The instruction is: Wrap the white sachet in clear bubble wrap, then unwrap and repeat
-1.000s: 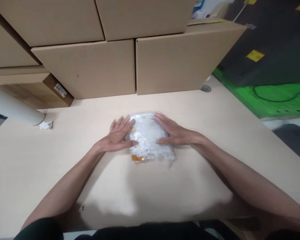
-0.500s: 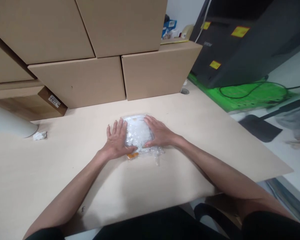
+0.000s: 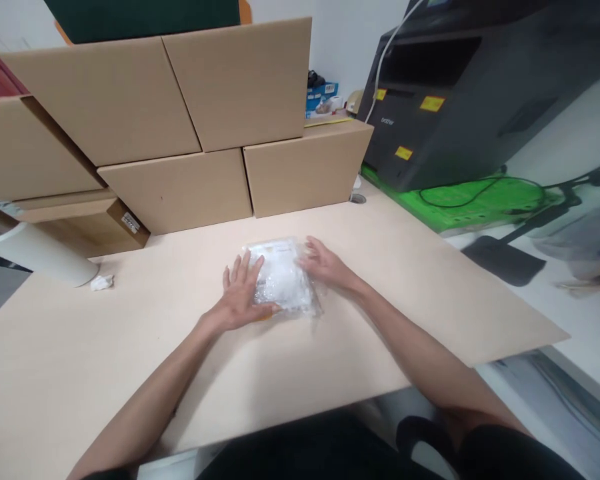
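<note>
A flat white packet in clear, crinkled plastic wrap [image 3: 280, 273] lies on the pale table in front of me. My left hand [image 3: 243, 290] is open, its fingers spread over the packet's left side and its thumb along the near edge. A bit of orange [image 3: 265, 317] shows beneath that thumb. At the packet's right edge, my right hand [image 3: 327, 263] has its fingers bent inward on the wrap; its thumb is hard to make out. Loose clear plastic sticks out at the near right corner.
Stacked cardboard boxes [image 3: 180, 190] line the table's back. A white cylinder [image 3: 63, 257] and a crumpled white scrap [image 3: 102, 283] are at left. On the right, a dark printer [image 3: 430, 140] stands on a green surface [image 3: 470, 203], with a black flat-bladed object [image 3: 505, 260] nearer.
My right hand has lifted from lying flat on the packet to its right edge, fingers now bent. The left hand stays spread on the packet. My view has tilted upward.
</note>
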A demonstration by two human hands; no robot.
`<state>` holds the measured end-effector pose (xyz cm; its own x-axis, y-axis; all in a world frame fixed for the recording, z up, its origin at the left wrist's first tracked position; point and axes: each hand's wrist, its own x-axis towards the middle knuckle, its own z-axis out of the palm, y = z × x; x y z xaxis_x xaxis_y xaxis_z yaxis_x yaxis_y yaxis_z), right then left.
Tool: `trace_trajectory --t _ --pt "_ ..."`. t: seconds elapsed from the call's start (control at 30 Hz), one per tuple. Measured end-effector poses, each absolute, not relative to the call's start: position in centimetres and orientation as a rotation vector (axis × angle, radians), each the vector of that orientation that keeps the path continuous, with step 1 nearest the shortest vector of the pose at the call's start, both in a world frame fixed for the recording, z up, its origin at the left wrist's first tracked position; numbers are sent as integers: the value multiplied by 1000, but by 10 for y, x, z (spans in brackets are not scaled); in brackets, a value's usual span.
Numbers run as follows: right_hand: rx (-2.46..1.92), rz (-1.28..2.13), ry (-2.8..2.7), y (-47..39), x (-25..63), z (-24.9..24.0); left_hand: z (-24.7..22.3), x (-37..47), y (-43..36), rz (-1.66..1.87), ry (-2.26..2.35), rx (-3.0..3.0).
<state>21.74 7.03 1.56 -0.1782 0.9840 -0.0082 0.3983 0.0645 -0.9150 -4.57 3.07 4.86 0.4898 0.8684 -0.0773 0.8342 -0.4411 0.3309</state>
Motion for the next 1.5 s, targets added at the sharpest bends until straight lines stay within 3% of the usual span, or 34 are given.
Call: trace_trajectory --t 0.1,0.3,0.5,0.63,0.8,0.97,1.13,1.27,1.37,1.5 --pt "-1415 1195 -1352 71 226 7 47 -33 17 213 1364 2512" --pt "-1281 1470 -1298 69 227 5 28 -7 6 156 1364 2577" --pt "-1228 1496 -1155 68 221 6 27 -15 0 441 1332 2405" --pt "-1223 1404 -1049 68 219 11 33 -19 1 954 1194 1969" --pt "-1292 1243 -844 72 231 13 46 -21 10 1593 1017 959" --pt "-1382 1062 -807 79 240 6 54 -41 4 1704 938 420" --pt "-1297 1020 -793 78 231 0 33 -79 -12 1841 1092 376" --pt "-1268 1142 -872 76 227 0 16 -111 -29 1816 1558 584" --pt "-1240 1098 -837 78 231 0 13 -130 -41 1647 1808 1255" --pt "-1216 964 -734 87 242 -1 15 -146 -54 1148 1971 1903"
